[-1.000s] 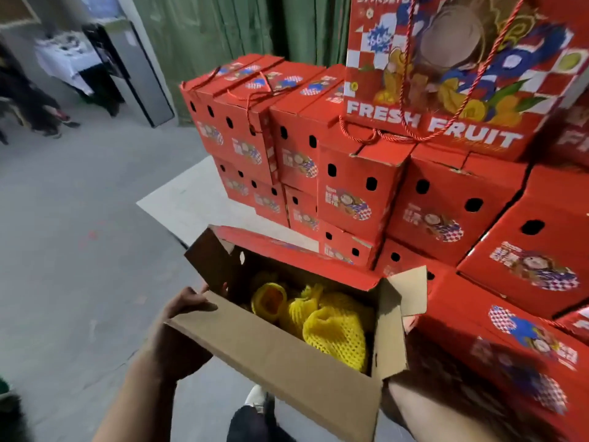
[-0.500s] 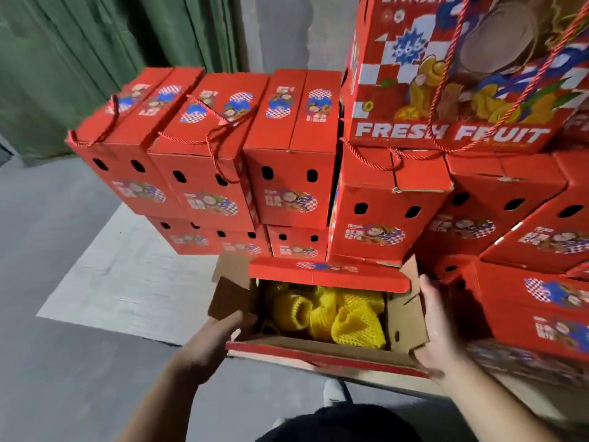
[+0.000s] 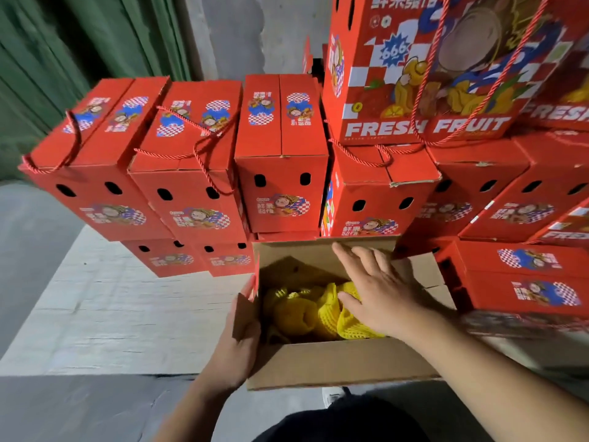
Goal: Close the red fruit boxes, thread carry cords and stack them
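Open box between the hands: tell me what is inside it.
The open box holds fruit in yellow foam nets. The right hand reaches over them and covers the right part; the count cannot be told.

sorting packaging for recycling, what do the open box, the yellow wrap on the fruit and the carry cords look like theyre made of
Open box: corrugated cardboard by the look, plain matte brown inside, red print outside, folding at creased flaps.
Yellow wrap: likely soft foam netting; an open mesh pattern shows, bunched around rounded shapes.
Carry cords: twisted red rope, probably synthetic; spiral strands show and they hang limp. The fibre cannot be told.
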Demonstrator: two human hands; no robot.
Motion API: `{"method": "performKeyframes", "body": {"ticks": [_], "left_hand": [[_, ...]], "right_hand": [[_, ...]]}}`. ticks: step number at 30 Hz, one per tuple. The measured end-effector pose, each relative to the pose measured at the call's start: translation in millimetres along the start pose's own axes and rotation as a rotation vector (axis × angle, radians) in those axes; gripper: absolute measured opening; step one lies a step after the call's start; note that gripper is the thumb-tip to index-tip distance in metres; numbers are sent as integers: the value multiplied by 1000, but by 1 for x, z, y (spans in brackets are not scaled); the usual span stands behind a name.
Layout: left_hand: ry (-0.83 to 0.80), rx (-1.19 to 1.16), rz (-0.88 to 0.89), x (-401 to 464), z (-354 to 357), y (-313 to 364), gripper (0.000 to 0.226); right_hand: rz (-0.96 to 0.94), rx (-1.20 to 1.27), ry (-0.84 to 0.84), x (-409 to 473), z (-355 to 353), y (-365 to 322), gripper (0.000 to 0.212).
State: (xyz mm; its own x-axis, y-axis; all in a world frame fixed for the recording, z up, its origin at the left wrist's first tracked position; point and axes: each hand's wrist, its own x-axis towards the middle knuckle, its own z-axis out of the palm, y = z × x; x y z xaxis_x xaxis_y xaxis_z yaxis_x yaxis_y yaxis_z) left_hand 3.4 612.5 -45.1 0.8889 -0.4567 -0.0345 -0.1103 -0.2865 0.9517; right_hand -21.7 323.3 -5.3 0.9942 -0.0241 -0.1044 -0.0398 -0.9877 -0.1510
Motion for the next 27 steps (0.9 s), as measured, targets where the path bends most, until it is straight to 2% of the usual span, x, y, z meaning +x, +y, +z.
{"method": "performKeyframes", "body": {"ticks": [1,2,5,7,9,10,11,12,13,15,16,18,19,20,24,26,27], "left_hand": [[-96,66,87,1,0,-1,69],[-151,168,89,2,1,-3,83],[-258,456,-106,4,-2,-6,103],[-328,601,-195,7,-4,-4,119],[-250,859,-154,19,-1,1,125],[-141,965,-107,27,1,4,121],[-33,995,-76,36,3,7,107],[53,987,-55,46,5,8,86],[71,946,-46,54,7,7,65],[17,782,-1,65,12,1,47],[-12,656,28,67,13,-2,43],[-6,469,96,63,10,-9,38],[-3,445,108,60,8,-11,40],[3,454,114,58,7,-13,43],[65,482,28,56,12,-11,61],[128,468,37,55,16,-12,61],[138,455,47,54,18,-13,60]], "right_hand": [[28,9,-58,-1,11,-1,97],[48,53,-130,-3,23,0,99],[195,260,-354,-11,50,5,93],[298,395,-386,-17,55,4,93],[265,389,-201,-26,50,-2,90],[208,332,-47,-29,44,-5,84],[142,236,103,-33,37,-5,77],[96,131,231,-36,30,-1,70],[104,56,342,-39,23,4,65],[332,93,496,-47,18,24,67],[493,225,505,-51,17,35,73],[716,687,364,-55,13,48,70],[728,875,302,-57,12,51,61],[704,930,288,-59,10,54,52],[526,665,417,-73,-5,50,30],[408,700,332,-76,-9,34,39],[379,774,218,-75,-8,23,50]]}}
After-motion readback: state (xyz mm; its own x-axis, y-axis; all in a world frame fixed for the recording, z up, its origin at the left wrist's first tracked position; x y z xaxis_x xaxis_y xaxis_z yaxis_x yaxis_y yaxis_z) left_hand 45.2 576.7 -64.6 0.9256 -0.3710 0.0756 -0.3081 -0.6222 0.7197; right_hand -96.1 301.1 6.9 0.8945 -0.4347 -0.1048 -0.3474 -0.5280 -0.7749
